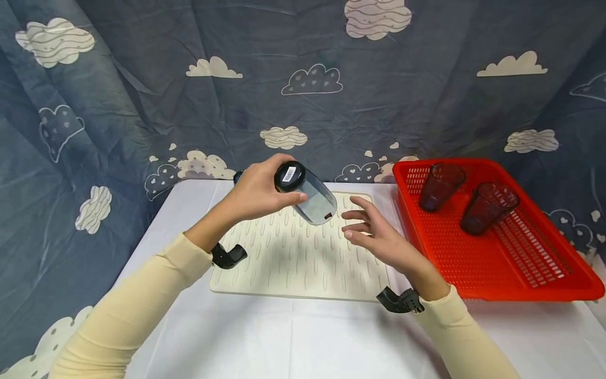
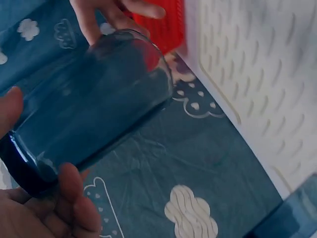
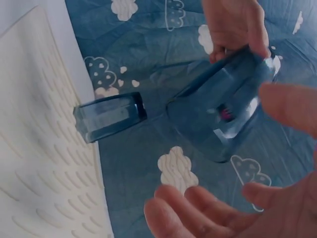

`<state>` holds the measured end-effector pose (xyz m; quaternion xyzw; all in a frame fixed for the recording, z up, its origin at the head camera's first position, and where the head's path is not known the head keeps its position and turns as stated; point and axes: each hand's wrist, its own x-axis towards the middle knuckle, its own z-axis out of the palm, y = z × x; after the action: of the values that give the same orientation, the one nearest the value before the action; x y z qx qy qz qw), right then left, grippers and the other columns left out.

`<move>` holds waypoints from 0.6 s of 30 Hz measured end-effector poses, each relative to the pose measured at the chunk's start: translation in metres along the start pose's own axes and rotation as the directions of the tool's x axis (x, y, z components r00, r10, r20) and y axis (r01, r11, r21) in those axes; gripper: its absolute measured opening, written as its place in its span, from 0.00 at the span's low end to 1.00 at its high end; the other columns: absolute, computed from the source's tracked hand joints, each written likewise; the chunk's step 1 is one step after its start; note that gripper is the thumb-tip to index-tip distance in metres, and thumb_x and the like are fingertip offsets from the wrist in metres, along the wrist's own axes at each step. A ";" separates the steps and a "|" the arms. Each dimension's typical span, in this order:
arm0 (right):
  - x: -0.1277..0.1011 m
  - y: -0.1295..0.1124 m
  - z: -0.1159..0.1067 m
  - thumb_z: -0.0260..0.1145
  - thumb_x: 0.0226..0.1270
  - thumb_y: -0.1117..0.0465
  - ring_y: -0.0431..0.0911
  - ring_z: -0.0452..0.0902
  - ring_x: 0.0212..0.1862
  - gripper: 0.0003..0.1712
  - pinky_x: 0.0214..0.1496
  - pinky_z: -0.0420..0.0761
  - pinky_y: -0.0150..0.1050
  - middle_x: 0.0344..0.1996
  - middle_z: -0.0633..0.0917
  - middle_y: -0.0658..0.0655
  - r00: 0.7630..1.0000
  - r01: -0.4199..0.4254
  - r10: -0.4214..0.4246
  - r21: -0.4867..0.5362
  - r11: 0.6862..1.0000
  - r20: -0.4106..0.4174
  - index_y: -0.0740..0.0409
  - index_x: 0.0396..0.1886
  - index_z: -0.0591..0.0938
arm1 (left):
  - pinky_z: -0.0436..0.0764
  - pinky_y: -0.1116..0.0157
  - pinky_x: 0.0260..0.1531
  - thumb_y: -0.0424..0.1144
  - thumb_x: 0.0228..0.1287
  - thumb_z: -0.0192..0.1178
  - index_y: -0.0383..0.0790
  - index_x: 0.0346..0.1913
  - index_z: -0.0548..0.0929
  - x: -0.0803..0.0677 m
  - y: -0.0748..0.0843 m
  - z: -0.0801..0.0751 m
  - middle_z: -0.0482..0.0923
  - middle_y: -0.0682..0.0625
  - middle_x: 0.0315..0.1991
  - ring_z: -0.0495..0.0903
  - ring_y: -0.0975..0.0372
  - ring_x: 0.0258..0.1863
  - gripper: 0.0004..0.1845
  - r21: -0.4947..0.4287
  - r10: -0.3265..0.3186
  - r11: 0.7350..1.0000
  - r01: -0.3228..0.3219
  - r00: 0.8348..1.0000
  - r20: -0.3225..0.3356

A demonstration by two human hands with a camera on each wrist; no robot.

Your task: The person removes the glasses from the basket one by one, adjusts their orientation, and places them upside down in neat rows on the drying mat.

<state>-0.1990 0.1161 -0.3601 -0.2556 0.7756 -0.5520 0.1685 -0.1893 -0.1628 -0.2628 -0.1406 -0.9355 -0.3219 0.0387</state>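
My left hand (image 1: 258, 192) grips a clear blue-tinted tumbler (image 1: 312, 200) near its base and holds it tilted above the cream ridged mat (image 1: 293, 258). The dark base with a barcode sticker faces me, and the mouth points down to the right. In the left wrist view my fingers (image 2: 74, 198) curl round the tumbler (image 2: 89, 114). My right hand (image 1: 374, 231) hovers open just right of the mouth, fingers spread, touching nothing. In the right wrist view the tumbler (image 3: 223, 114) hangs above that open palm (image 3: 233, 213).
A second blue tumbler (image 3: 109, 116) stands upside down at the mat's (image 3: 39, 148) back left, mostly hidden behind my left hand in the head view. A red basket (image 1: 521, 292) on the right holds two dark tumblers (image 1: 440, 185) (image 1: 487, 208). Cloud-print cloth hangs behind.
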 end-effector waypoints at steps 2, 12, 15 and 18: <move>-0.003 0.001 0.000 0.60 0.73 0.62 0.65 0.72 0.66 0.42 0.64 0.79 0.53 0.69 0.68 0.69 1.000 -0.008 0.008 -0.020 1.000 -0.019 0.57 0.78 0.49 | 0.82 0.59 0.42 0.52 0.55 0.71 0.46 0.67 0.70 0.004 0.000 -0.002 0.84 0.47 0.49 0.85 0.58 0.40 0.38 0.060 0.000 0.998 0.000 1.000 0.005; -0.012 -0.002 -0.004 0.59 0.73 0.62 0.66 0.70 0.67 0.39 0.66 0.75 0.62 0.69 0.67 0.68 0.995 -0.037 0.029 -0.089 0.995 -0.092 0.58 0.77 0.53 | 0.81 0.55 0.48 0.53 0.55 0.70 0.44 0.69 0.69 0.028 -0.013 -0.016 0.81 0.44 0.54 0.81 0.52 0.49 0.40 0.145 -0.095 0.985 0.093 0.995 0.009; -0.014 -0.001 -0.005 0.60 0.72 0.61 0.64 0.70 0.67 0.38 0.66 0.74 0.62 0.70 0.67 0.68 0.993 -0.051 0.037 -0.121 0.991 -0.112 0.57 0.77 0.55 | 0.81 0.54 0.49 0.51 0.56 0.71 0.43 0.70 0.69 0.033 -0.017 -0.016 0.80 0.44 0.56 0.81 0.52 0.50 0.40 0.141 -0.115 0.984 0.112 0.993 0.010; -0.016 -0.001 -0.006 0.61 0.72 0.60 0.64 0.69 0.68 0.38 0.66 0.74 0.62 0.70 0.67 0.67 0.991 -0.055 0.037 -0.142 0.988 -0.126 0.56 0.76 0.56 | 0.81 0.54 0.50 0.49 0.56 0.71 0.43 0.70 0.68 0.039 -0.018 -0.016 0.79 0.43 0.57 0.81 0.51 0.51 0.40 0.135 -0.124 0.984 0.120 0.992 0.021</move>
<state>-0.1891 0.1300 -0.3577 -0.2148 0.8282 -0.5049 0.1140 -0.2323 -0.1771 -0.2546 -0.0850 -0.9623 -0.2581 0.0146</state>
